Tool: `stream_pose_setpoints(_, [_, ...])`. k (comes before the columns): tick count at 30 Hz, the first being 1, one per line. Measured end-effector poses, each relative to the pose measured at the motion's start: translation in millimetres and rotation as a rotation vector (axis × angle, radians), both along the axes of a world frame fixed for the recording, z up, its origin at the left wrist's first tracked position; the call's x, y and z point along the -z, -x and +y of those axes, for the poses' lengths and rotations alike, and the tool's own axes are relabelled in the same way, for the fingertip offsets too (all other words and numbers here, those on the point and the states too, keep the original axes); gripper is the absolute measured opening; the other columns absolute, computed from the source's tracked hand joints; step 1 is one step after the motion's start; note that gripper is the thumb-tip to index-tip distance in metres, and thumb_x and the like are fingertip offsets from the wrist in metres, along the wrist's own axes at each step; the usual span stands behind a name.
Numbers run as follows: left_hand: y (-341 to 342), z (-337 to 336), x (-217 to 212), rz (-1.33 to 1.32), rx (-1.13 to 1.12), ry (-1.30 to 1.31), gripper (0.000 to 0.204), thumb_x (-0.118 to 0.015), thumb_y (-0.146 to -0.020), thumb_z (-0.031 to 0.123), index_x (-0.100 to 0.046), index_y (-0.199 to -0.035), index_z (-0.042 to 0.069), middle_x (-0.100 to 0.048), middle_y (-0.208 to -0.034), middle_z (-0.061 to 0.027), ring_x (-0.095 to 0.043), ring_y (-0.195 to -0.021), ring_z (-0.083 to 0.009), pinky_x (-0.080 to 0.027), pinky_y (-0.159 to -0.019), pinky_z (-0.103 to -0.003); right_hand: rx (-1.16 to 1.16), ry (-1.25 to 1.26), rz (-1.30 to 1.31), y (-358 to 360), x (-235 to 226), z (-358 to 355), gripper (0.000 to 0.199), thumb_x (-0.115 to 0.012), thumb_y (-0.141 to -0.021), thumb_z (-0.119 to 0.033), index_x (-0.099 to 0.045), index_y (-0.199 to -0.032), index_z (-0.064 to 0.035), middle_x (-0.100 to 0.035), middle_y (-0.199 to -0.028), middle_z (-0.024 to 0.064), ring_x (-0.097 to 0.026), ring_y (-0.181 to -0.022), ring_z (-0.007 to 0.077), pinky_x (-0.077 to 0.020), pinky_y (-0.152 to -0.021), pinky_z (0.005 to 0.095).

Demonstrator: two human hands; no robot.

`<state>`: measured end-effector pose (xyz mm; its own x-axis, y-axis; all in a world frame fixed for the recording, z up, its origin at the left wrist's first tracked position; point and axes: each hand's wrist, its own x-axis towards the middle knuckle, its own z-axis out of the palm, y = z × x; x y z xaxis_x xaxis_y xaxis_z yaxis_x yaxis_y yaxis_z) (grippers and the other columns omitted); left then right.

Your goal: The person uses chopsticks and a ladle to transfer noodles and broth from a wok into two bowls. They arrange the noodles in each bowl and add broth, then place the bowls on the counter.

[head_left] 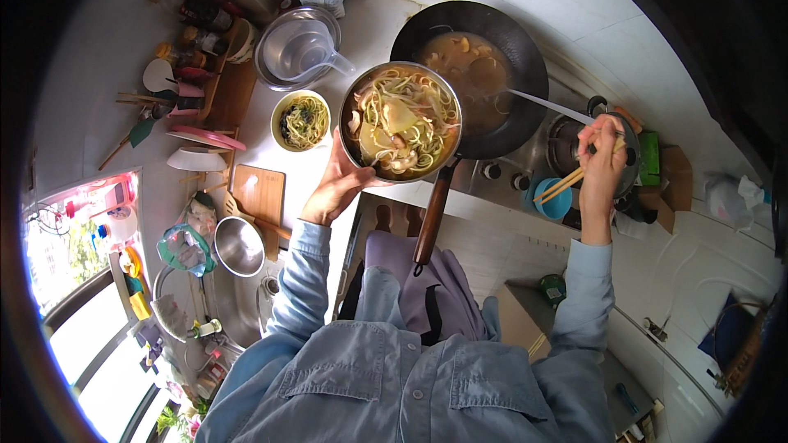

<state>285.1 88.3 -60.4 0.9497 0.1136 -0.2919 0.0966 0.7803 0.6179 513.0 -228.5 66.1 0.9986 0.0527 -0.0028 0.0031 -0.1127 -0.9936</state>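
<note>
My left hand (335, 189) grips the near left side of a metal bowl (351, 90), fingers mostly hidden beneath it. Noodles (410, 119) with mushroom pieces and pale slices in broth fill the bowl, which is held beside the wok's left rim. My right hand (603, 156) is closed around a long-handled metal utensil (546, 104) together with a pair of wooden chopsticks (562, 188). The utensil slants down into brown broth (468, 74) in the black wok (529, 53); its head cannot be made out. Left of the metal bowl stands a smaller bowl (276, 127) of noodles and dark greens.
The wok's wooden handle (432, 217) points toward me over the counter edge. A clear plastic scoop (304, 49) lies in a metal basin (264, 66). A blue cup (552, 201) stands below my right hand. A cutting board (267, 189) and sink (234, 303) are left.
</note>
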Motion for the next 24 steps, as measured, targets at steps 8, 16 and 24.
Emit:
stream_pose_setpoints(8, [-12,-4,-6,-0.029,0.024,-0.013,0.101,-0.060,-0.084,-0.014,-0.009,-0.164,0.022,-0.029,-0.162,-0.0106,-0.043,-0.143,-0.0304,-0.051,-0.110,-0.049,0.072,0.070,-0.065,26,-77,18,0.026,-0.045,-0.111,-0.030,-0.054,-0.098,-0.0088,-0.057,-0.076,0.0023,-0.045,-0.064,0.0054,-0.0321,-0.057,0.0195])
stream_pose_setpoints(16, [-33,-13,-26,-0.072,0.066,-0.023,0.093,-0.063,-0.088,-0.008,-0.013,-0.162,0.019,-0.033,-0.159,-0.0143,-0.053,-0.135,-0.0388,-0.059,-0.099,-0.053,-0.005,0.125,-0.152,61,-101,36,0.026,-0.042,-0.111,-0.024,-0.051,-0.096,-0.0049,-0.059,-0.082,0.0058,-0.047,-0.058,0.0036,-0.0220,-0.047,0.0175])
stream_pose_setpoints(24, [-47,-19,-38,-0.068,0.105,0.013,0.095,-0.059,-0.087,-0.013,-0.010,-0.161,0.020,-0.025,-0.163,-0.0117,-0.049,-0.138,-0.0371,-0.060,-0.098,-0.053,-0.396,0.391,-0.675,79,-71,8,0.012,-0.049,-0.102,-0.008,-0.057,-0.099,0.0010,-0.064,-0.089,0.0142,-0.064,-0.076,0.0266,-0.0540,-0.073,0.0365])
